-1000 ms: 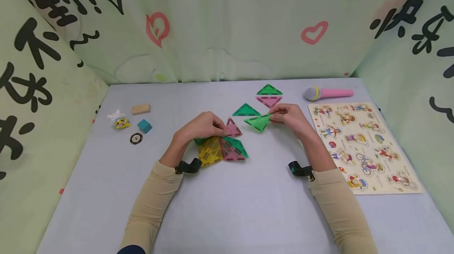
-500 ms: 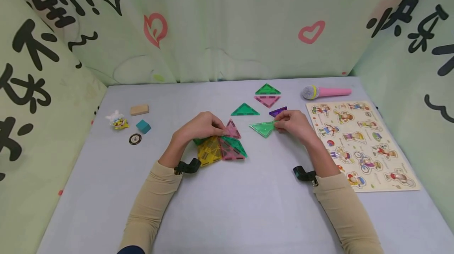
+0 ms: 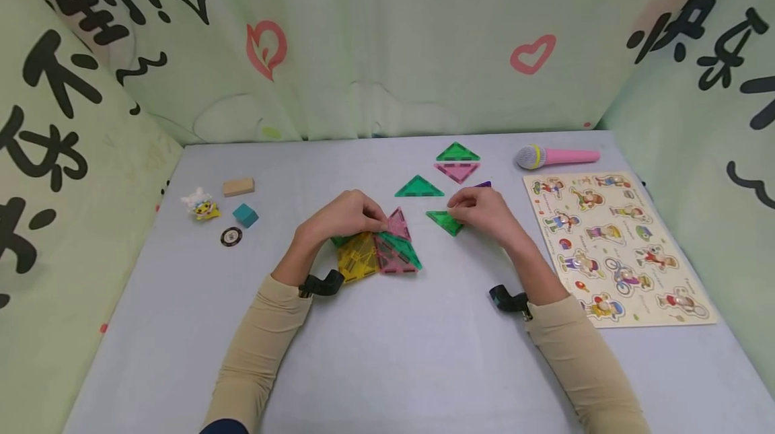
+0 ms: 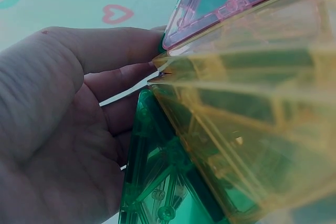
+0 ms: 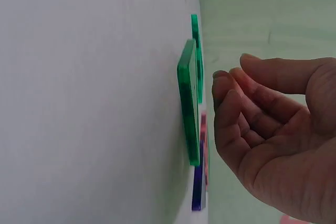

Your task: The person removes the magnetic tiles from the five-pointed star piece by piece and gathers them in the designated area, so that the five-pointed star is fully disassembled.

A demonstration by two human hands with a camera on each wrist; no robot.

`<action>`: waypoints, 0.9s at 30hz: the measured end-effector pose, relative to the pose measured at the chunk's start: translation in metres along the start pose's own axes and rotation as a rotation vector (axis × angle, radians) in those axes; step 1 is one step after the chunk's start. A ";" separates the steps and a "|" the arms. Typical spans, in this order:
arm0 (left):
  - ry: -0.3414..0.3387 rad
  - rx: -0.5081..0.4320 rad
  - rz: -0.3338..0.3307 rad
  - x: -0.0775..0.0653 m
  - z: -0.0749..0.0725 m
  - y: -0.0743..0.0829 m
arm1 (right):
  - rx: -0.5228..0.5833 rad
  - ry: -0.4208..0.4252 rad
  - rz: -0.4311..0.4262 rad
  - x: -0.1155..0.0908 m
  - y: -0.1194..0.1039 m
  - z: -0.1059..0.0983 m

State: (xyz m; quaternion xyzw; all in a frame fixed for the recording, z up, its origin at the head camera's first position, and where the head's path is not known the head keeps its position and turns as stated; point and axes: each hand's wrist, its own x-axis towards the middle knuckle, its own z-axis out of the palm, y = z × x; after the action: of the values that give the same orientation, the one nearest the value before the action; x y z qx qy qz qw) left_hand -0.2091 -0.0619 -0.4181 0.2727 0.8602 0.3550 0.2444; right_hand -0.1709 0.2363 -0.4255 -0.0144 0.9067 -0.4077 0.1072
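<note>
One thin green triangle [image 3: 444, 221] lies on the table [image 3: 412, 353], just beneath the right hand [image 3: 484, 213], whose fingers curl loosely around nothing; the left hand [image 3: 345, 213] pinches the tile model [image 3: 378, 257]. The triangle should handle light, stiff and slick (probably brittle if dropped), so grip opposite edges.

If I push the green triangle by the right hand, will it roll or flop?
The green triangle probably won't roll: it's flat with straight edges. It should feel stiff, since its thin rim looks straight, with no sag. More likely it would slide over the white table, because its edges look smooth, but I can't tell how slippery it is.
</note>
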 end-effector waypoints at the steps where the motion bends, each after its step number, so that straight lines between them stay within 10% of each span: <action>1: -0.001 0.001 0.001 0.000 0.000 0.000 | 0.012 -0.020 -0.013 0.001 -0.004 0.005; 27: -0.011 0.005 0.045 -0.001 -0.004 -0.003 | 0.279 -0.312 -0.066 0.033 -0.039 0.059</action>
State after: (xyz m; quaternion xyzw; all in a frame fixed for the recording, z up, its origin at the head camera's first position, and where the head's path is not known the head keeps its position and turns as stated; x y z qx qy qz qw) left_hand -0.2111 -0.0663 -0.4176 0.2945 0.8533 0.3567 0.2405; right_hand -0.1936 0.1626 -0.4404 -0.0919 0.8131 -0.5252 0.2337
